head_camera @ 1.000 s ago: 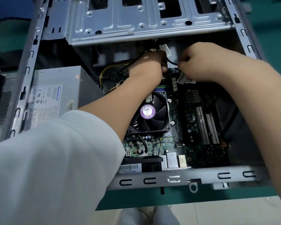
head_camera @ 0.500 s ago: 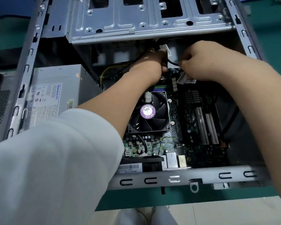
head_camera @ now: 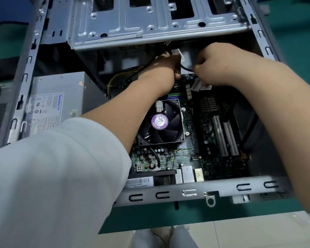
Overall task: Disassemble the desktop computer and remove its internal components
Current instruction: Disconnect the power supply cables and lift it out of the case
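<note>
Early in the teardown: desktop computer (head_camera: pixel 211 191) open on the green counter (head_camera: pixel 293 29), most internals still in place.

Side panel already off. Still mounted: CPU fan (head_camera: pixel 161 122) at centre, motherboard (head_camera: pixel 200 140), power supply (head_camera: pixel 61 97) at 9 o'clock, drive cage (head_camera: pixel 150 22) at 12 o'clock. Left hand (head_camera: pixel 161 68) curled round a cable connector (head_camera: pixel 177 54) under the cage; right hand (head_camera: pixel 218 65) just beside it at 1 o'clock, curled, seemingly pinching a black cable (head_camera: pixel 186 68), exact grip hidden. Likely unplugging cabling first.
</note>
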{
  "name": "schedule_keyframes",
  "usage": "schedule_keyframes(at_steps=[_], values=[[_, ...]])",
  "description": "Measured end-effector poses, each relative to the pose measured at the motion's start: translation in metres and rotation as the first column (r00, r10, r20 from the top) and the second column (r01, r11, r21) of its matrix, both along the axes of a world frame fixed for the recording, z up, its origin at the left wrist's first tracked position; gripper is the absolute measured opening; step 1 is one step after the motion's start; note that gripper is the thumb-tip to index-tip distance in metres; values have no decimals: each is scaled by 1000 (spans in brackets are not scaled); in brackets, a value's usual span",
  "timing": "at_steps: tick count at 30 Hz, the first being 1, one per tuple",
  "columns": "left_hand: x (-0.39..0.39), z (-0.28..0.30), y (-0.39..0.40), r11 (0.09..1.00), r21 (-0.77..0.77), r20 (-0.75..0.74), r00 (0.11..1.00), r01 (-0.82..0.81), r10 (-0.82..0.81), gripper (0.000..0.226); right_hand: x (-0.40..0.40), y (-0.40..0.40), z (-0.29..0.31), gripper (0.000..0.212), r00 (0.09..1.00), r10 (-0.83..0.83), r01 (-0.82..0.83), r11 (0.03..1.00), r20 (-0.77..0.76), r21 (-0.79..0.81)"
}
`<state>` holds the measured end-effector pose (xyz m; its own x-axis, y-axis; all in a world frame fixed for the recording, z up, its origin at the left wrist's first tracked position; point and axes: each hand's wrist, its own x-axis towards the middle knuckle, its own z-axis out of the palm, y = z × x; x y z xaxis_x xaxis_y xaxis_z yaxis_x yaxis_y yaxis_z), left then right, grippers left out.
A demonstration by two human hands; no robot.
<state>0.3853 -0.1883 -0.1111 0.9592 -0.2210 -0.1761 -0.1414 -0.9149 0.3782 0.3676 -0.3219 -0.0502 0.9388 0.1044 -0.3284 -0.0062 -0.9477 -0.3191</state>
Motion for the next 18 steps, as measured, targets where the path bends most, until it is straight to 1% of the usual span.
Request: schedule_keyframes(at_steps=[3, 5, 7, 8, 10, 15, 18], values=[[1, 3, 2, 1000, 6, -24, 999, -30, 30, 28, -1, 1, 1, 17, 1000, -7, 7, 1000, -11, 6], [2, 6, 4, 995, -36, -77, 993, -96, 93, 29, -1, 1, 1, 19, 1000, -15, 15, 1000, -11, 7], [4, 7, 7, 986, -104, -123, 985, -133, 120, 31, -2, 0, 1, 19, 1000, -17, 17, 1000, -11, 5], [5, 7, 8, 979, -141, -145, 981, -150, 129, 29, -2, 0, 2, 20, 1000, -17, 17, 1000, -12, 5], [4, 7, 7, 971, -168, -153, 977, -171, 146, 27, -2, 0, 2, 20, 1000, -16, 17, 1000, -10, 9], [2, 6, 7, 988, -70, -62, 989, -137, 133, 22, -2, 0, 1, 19, 1000, -11, 11, 1000, -21, 17], [0, 7, 6, 994, 1, -13, 994, -106, 106, 23, -2, 0, 1, 17, 1000, 5, -5, 1000, -30, 11]])
